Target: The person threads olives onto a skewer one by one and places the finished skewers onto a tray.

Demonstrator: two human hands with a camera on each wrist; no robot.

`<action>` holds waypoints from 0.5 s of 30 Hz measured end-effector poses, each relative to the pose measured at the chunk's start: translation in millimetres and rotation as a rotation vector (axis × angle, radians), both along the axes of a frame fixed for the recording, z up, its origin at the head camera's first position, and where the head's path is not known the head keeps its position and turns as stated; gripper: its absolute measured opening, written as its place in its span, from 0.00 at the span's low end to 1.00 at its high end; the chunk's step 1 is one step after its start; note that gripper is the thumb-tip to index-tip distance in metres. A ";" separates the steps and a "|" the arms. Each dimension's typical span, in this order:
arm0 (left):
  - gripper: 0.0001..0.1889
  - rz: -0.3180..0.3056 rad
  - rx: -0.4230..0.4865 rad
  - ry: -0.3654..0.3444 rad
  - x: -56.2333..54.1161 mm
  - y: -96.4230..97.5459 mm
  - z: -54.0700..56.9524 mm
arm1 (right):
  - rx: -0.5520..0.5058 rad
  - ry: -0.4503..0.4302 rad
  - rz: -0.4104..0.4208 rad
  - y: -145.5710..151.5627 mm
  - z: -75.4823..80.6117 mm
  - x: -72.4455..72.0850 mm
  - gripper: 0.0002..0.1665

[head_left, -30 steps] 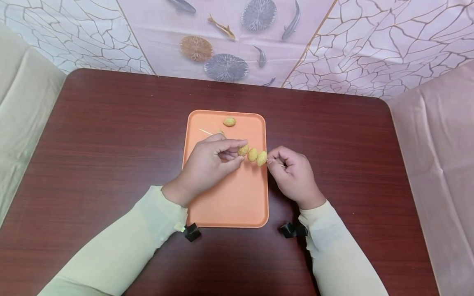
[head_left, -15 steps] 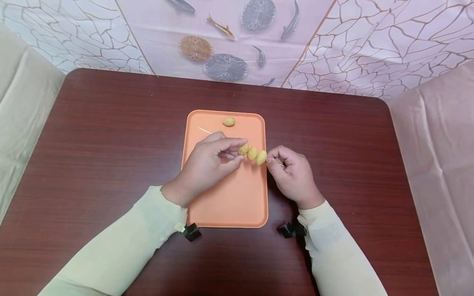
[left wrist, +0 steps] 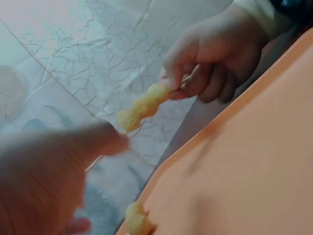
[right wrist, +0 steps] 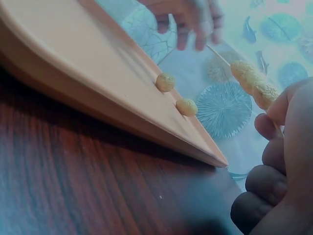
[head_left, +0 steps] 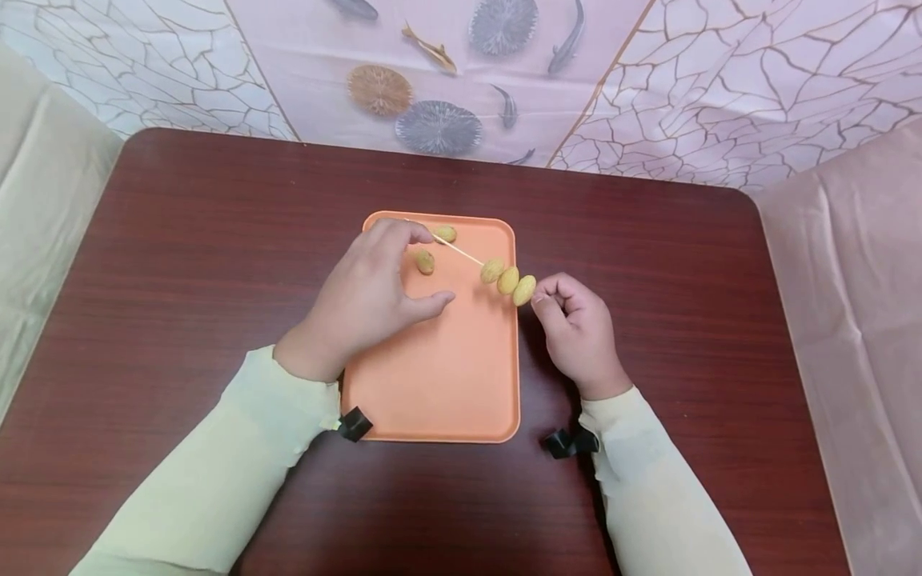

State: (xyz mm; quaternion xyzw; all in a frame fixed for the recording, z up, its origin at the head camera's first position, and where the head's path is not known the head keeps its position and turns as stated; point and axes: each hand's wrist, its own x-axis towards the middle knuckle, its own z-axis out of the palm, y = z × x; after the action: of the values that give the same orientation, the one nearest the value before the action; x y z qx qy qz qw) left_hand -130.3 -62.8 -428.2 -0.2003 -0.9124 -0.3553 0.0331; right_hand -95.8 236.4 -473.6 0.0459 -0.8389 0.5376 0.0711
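Has just taken the left hand (head_left: 367,288) off the threaded oval farthest from the right hand (head_left: 576,332), leaving thumb and fingers widely parted left of the frame's middle; impossible to tell whether touching the far end of the thin stick (head_left: 458,250). Keeps the near end pinched between right thumb and curled fingers, right of the middle, and holds the three threaded ovals (head_left: 508,280) a little higher and farther right than half a second ago, above the right rim of the orange tray (head_left: 432,392). Bares, by that release, a pale length of stick toward the upper left and a loose oval (head_left: 426,262) mostly covered before; shows a second loose oval (head_left: 446,234) above and right of it, near the tray's top edge. Suggests, as a judgement, a third piece seated on the stick, with two left unthreaded. Yellow-green, egg-shaped and finely wrinkled on the ovals, best seen in the right wrist view; straight, slender and apparently wooden along the stick; smooth and matt across the tray, with rounded corners and a raised rim; dark red-brown with streaky grain on the table (head_left: 216,264).
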 end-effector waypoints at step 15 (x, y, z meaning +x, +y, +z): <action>0.30 0.026 -0.373 -0.154 -34.6 4.8 -8.6 | -0.137 -0.071 0.022 3.9 -3.3 -4.8 0.10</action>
State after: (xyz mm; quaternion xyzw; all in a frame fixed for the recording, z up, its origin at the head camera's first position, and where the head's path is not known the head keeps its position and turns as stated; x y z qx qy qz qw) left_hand -164.9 -58.0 -436.8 -0.1632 -0.9648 -0.1939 -0.0701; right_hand -100.7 240.3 -476.9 0.0310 -0.8016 0.5959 0.0382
